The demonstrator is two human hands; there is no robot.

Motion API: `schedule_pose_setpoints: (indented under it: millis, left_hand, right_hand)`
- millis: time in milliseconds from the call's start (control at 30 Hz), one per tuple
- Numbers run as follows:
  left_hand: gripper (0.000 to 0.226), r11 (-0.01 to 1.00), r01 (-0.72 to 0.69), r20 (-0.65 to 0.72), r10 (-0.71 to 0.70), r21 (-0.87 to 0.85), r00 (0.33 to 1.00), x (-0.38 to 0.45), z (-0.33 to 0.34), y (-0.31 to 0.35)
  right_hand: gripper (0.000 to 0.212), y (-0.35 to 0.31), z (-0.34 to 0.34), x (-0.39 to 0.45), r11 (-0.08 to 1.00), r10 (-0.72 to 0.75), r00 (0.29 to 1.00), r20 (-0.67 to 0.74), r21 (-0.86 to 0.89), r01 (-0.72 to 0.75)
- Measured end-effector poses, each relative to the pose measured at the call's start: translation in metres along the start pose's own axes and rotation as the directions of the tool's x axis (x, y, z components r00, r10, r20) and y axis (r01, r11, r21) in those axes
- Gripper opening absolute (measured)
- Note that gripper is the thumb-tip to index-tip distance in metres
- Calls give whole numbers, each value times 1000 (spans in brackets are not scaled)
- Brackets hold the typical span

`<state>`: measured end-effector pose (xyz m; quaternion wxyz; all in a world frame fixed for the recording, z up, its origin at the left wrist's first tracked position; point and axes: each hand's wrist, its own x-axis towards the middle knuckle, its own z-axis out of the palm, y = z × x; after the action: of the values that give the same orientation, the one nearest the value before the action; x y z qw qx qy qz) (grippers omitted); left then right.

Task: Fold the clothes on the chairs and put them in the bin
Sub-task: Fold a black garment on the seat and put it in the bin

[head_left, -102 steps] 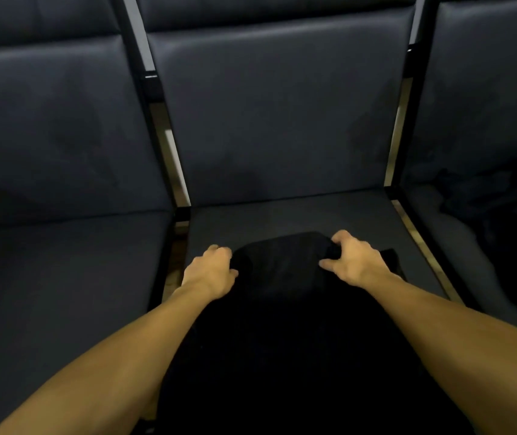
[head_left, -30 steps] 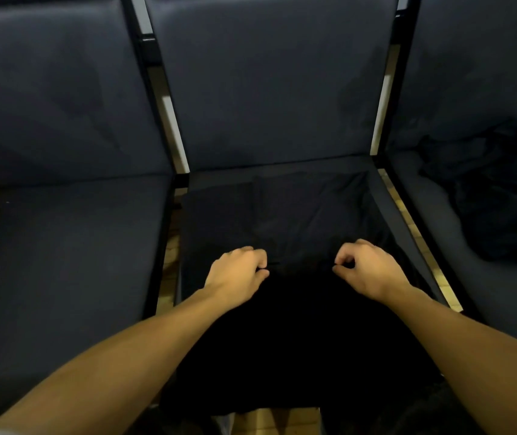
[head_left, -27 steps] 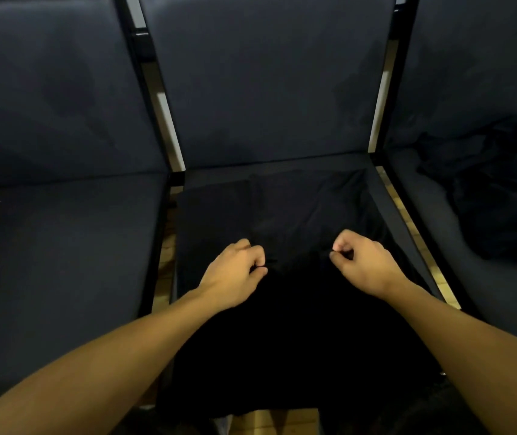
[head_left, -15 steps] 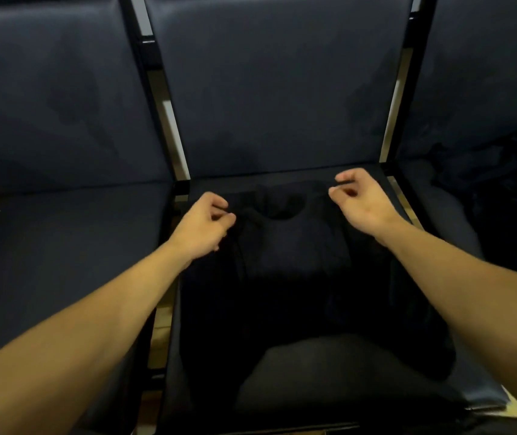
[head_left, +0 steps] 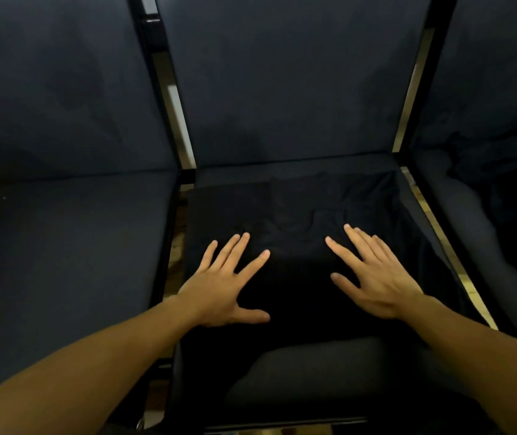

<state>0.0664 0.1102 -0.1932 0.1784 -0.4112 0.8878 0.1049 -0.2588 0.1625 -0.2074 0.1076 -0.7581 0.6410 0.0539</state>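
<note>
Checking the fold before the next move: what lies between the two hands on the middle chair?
Head view: only the black garment, slightly wrinkled, lies between the left hand and right hand; both press flat on it.

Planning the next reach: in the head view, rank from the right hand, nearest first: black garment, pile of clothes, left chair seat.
1. black garment: under the right hand, middle chair.
2. pile of clothes: right chair.
3. left chair seat: far side, beyond the left hand.

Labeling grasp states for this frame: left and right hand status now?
Left hand: open, fingers spread flat on the black garment, holding nothing.
Right hand: open, fingers straight on the same garment, holding nothing.
</note>
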Motion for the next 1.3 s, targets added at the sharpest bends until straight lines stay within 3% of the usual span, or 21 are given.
schedule_pose_setpoints:
  millis: [133,233,400,533,633,700,800,867,1000,1067,1167,1233,1300]
  left_hand:
    - [102,996,38,-57,-43,-78,997,-14,-11,9]
    - [65,998,49,-150,-56,-47,987,-37,-29,28]
    - [64,997,82,74,-81,-8,994,-75,-33,69]
    - [47,993,114,54,-112,-21,992,-86,-31,79]
    - [36,995,96,-33,-97,-12,995,-94,-31,80]
    - [30,973,125,-26,-133,-196,991,-97,-29,75]
    - [17,747,244,77,-251,-619,965,-94,-27,68]
    - [22,666,308,162,-273,-679,948,-88,-29,62]
    - [27,744,376,441,-122,-552,889,-92,-28,44]
    - [44,738,430,518,-128,-521,846,-95,-25,33]
    - [69,715,523,425,-339,-464,839,-93,-25,21]
    - [68,768,556,300,-475,-318,827,-90,-26,16]
    - [69,764,596,268,-538,-246,799,-88,-26,16]
  right_hand:
    - [80,3,-8,-9,1000,17,1000,23,-3,-17]
    - [77,-14,-14,-18,999,44,999,-22,27,-44]
    - [70,-61,-14,-51,994,-1,997,-77,112,9]
    - [76,-81,-3,-73,986,5,1000,-20,165,-2]
    - [82,-79,1,-83,986,2,1000,27,168,-7]
    - [83,-77,2,-84,987,7,999,34,163,-13]
    - [84,-75,2,-85,986,5,999,49,165,-13]
    - [87,-72,3,-86,987,-8,998,55,162,-1]
    - [86,-67,8,-88,992,-29,997,70,123,20]
    - [83,-70,8,-87,993,-15,998,62,115,8]
    - [77,-84,3,-87,994,-51,995,-83,90,59]
    - [70,-97,2,-83,983,-153,972,-181,76,169]
    - [67,-111,4,-79,962,-236,953,-193,91,257]
